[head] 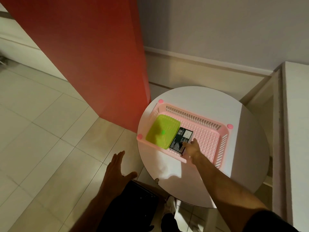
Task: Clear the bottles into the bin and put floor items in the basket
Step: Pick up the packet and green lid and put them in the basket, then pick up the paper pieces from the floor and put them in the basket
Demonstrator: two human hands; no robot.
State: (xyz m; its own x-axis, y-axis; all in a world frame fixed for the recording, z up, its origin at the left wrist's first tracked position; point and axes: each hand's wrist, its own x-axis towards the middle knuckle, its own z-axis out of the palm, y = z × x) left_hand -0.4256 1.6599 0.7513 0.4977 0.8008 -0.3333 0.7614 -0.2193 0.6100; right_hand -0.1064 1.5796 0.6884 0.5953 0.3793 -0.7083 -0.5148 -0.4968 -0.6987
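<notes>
A pink slotted basket (209,131) stands on a round white table (242,148). Inside it lie a lime-green lidded box (161,131) at the left and a dark printed box (181,139) beside it. My right hand (192,148) reaches into the basket and holds the dark box at its near right corner, fingers curled on its edge. My left hand (117,168) hovers over the floor left of the table, fingers spread and holding nothing. No bottles are visible.
A red panel (100,56) rises at the left behind the table. A black bin (138,203) sits on the tiled floor (41,139) below my left hand. White shelving (294,114) stands at the right. My shoe (170,204) shows under the table edge.
</notes>
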